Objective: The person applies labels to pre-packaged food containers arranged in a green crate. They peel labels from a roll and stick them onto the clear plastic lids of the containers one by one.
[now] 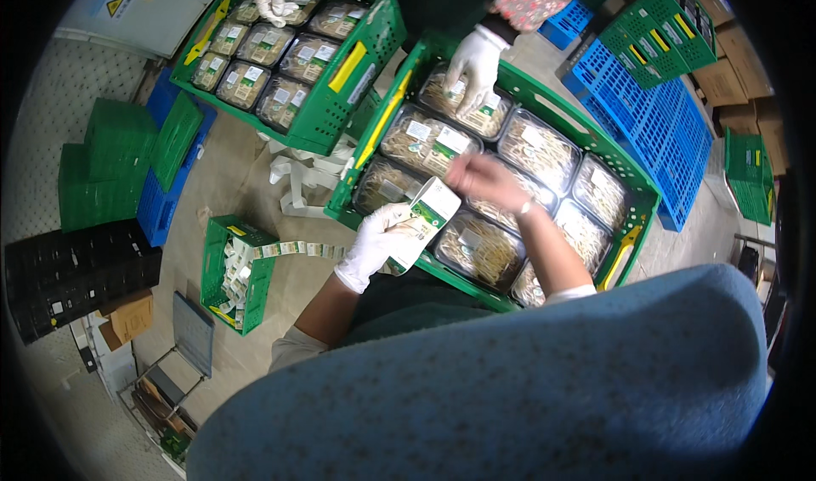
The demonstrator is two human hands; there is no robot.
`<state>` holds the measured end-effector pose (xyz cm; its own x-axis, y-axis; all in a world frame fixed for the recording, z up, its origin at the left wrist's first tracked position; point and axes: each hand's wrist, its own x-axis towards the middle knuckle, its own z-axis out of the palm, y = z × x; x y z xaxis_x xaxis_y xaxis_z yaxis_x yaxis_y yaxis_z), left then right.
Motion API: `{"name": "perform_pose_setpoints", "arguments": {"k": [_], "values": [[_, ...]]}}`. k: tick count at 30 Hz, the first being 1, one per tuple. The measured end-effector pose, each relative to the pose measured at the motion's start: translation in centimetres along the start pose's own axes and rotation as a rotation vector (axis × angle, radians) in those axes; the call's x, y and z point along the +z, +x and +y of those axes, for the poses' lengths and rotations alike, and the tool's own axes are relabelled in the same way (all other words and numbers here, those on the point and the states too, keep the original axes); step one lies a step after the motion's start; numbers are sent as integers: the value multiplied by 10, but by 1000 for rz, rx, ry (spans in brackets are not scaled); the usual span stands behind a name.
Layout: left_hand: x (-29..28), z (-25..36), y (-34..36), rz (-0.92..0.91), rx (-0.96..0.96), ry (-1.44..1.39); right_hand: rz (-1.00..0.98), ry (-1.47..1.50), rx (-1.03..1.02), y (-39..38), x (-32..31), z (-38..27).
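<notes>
My left hand, in a white glove, is closed on a strip of printed green-and-white labels. The strip's upper end curls over near the packs. My bare right hand is smeared by motion above the clear-lidded food trays, close to the label end; its fingers cannot be made out. These trays hold pale, thin strands and fill a green crate right in front of me. Across from me, a co-worker's white-gloved hand touches a labelled tray in the far part of this crate.
Another green crate of labelled trays stands at far left, the co-worker's other gloved hand over it. From a small green crate on the floor, the label strip runs up to my hand. Blue pallets and stacked crates lie right.
</notes>
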<state>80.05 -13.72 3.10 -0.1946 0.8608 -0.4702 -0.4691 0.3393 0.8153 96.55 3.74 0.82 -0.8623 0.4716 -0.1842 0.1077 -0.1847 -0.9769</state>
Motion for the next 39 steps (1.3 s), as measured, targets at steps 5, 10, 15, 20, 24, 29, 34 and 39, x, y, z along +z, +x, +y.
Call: {"name": "perform_pose_setpoints", "arguments": {"k": [5,10,15,20,24,29,34,39], "values": [[35,0,7,-203,176,618,241,-518,-179,-83,45,-17],[62,-26,2,-105,2,707,540,-636,-293,-109,20,-12],[72,-20,-15,-68,-221,397,689,-1112,-178,-86,-129,16],[51,-32,-24,-80,-216,345,682,-1534,-11,-72,-156,77],[57,-32,-35,-121,-130,176,969,-1627,11,-80,-107,65],[47,-57,-37,-205,-135,325,154,-308,-141,-134,15,3],[89,-45,-38,-153,82,412,154,-417,-3,-160,44,-8],[88,-50,-34,-131,-14,780,651,-636,-128,-149,-2,5]]}}
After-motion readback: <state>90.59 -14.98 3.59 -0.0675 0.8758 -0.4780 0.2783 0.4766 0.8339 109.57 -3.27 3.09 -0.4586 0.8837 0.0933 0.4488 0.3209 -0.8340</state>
